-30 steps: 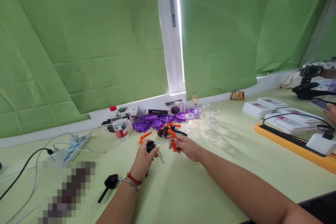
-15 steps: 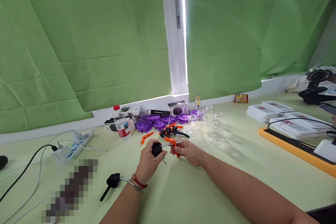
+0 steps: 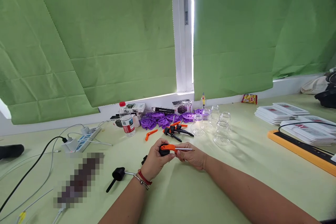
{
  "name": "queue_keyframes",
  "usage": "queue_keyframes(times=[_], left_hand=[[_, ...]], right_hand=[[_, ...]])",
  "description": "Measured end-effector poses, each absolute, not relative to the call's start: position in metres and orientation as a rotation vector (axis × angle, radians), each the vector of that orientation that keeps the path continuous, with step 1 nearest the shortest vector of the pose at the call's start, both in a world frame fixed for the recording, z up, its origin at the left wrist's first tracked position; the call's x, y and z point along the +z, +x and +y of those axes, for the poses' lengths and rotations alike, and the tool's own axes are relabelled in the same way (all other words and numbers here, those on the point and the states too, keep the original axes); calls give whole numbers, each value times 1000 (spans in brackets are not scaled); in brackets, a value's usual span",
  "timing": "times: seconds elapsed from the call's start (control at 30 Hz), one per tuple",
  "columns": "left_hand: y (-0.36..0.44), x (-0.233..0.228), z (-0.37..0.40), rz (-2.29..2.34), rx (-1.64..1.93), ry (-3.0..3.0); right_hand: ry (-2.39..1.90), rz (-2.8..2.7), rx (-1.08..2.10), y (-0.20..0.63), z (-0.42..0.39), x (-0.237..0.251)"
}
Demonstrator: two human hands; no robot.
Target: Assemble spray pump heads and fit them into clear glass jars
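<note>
My left hand (image 3: 156, 159) is closed around a black rounded plastic part (image 3: 163, 152) from which a metal rod (image 3: 186, 149) points right. An orange bent plastic piece (image 3: 169, 147) sits on the rod, up against the black part. My right hand (image 3: 193, 155) has its fingers closed at the orange piece's right end, by the rod. Left of my left wrist lies a similar black part with a handle and rod (image 3: 118, 174). A small black thing (image 3: 144, 160) shows partly behind my left hand. Beyond my hands are a loose orange piece (image 3: 151, 134) and several black-and-orange assemblies (image 3: 173, 133).
Purple openwork pieces (image 3: 162, 122) lie in a heap by the wall. A water bottle (image 3: 127, 122) stands to their left, clear glass jars (image 3: 222, 134) to their right. White power strip (image 3: 88, 141) with cables is at left; an orange-edged bar (image 3: 301, 152) and white stacks (image 3: 306, 131) at right.
The orange piece has moved left along the rod to the black part. My right hand followed it, closer to my left hand. The view has shifted slightly.
</note>
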State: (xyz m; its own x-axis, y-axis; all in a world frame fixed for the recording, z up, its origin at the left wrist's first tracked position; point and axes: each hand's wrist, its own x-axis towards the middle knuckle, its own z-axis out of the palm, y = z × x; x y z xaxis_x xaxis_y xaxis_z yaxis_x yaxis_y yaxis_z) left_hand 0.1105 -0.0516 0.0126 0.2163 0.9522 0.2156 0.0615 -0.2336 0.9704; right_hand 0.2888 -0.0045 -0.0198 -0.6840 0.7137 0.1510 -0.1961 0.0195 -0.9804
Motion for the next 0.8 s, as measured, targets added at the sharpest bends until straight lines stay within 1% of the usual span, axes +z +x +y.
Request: queue_keyframes(times=[0.13,0.23,0.33,0.67,0.73,0.8], left_hand=[[109,17,-56,930,1137,1516],[110,16,-56,831,1183,1366],[112,14,-55,832,1198,1268],[112,14,-51,811,1147,1284],[109,14,-46,847,1237,1251],[100,15,-40,903,1416,1166]], right_hand=[[-567,-1636,1757,290,-5,-17],[-570,-1584,1773,290,-3,-18],[-598,-1514,1793,289,-1,-23],[-644,-1548,1766,285,-3,-24],[-691,-1557,1718,284,-1,-24],[-777,-1588,1614,282,1,-26]])
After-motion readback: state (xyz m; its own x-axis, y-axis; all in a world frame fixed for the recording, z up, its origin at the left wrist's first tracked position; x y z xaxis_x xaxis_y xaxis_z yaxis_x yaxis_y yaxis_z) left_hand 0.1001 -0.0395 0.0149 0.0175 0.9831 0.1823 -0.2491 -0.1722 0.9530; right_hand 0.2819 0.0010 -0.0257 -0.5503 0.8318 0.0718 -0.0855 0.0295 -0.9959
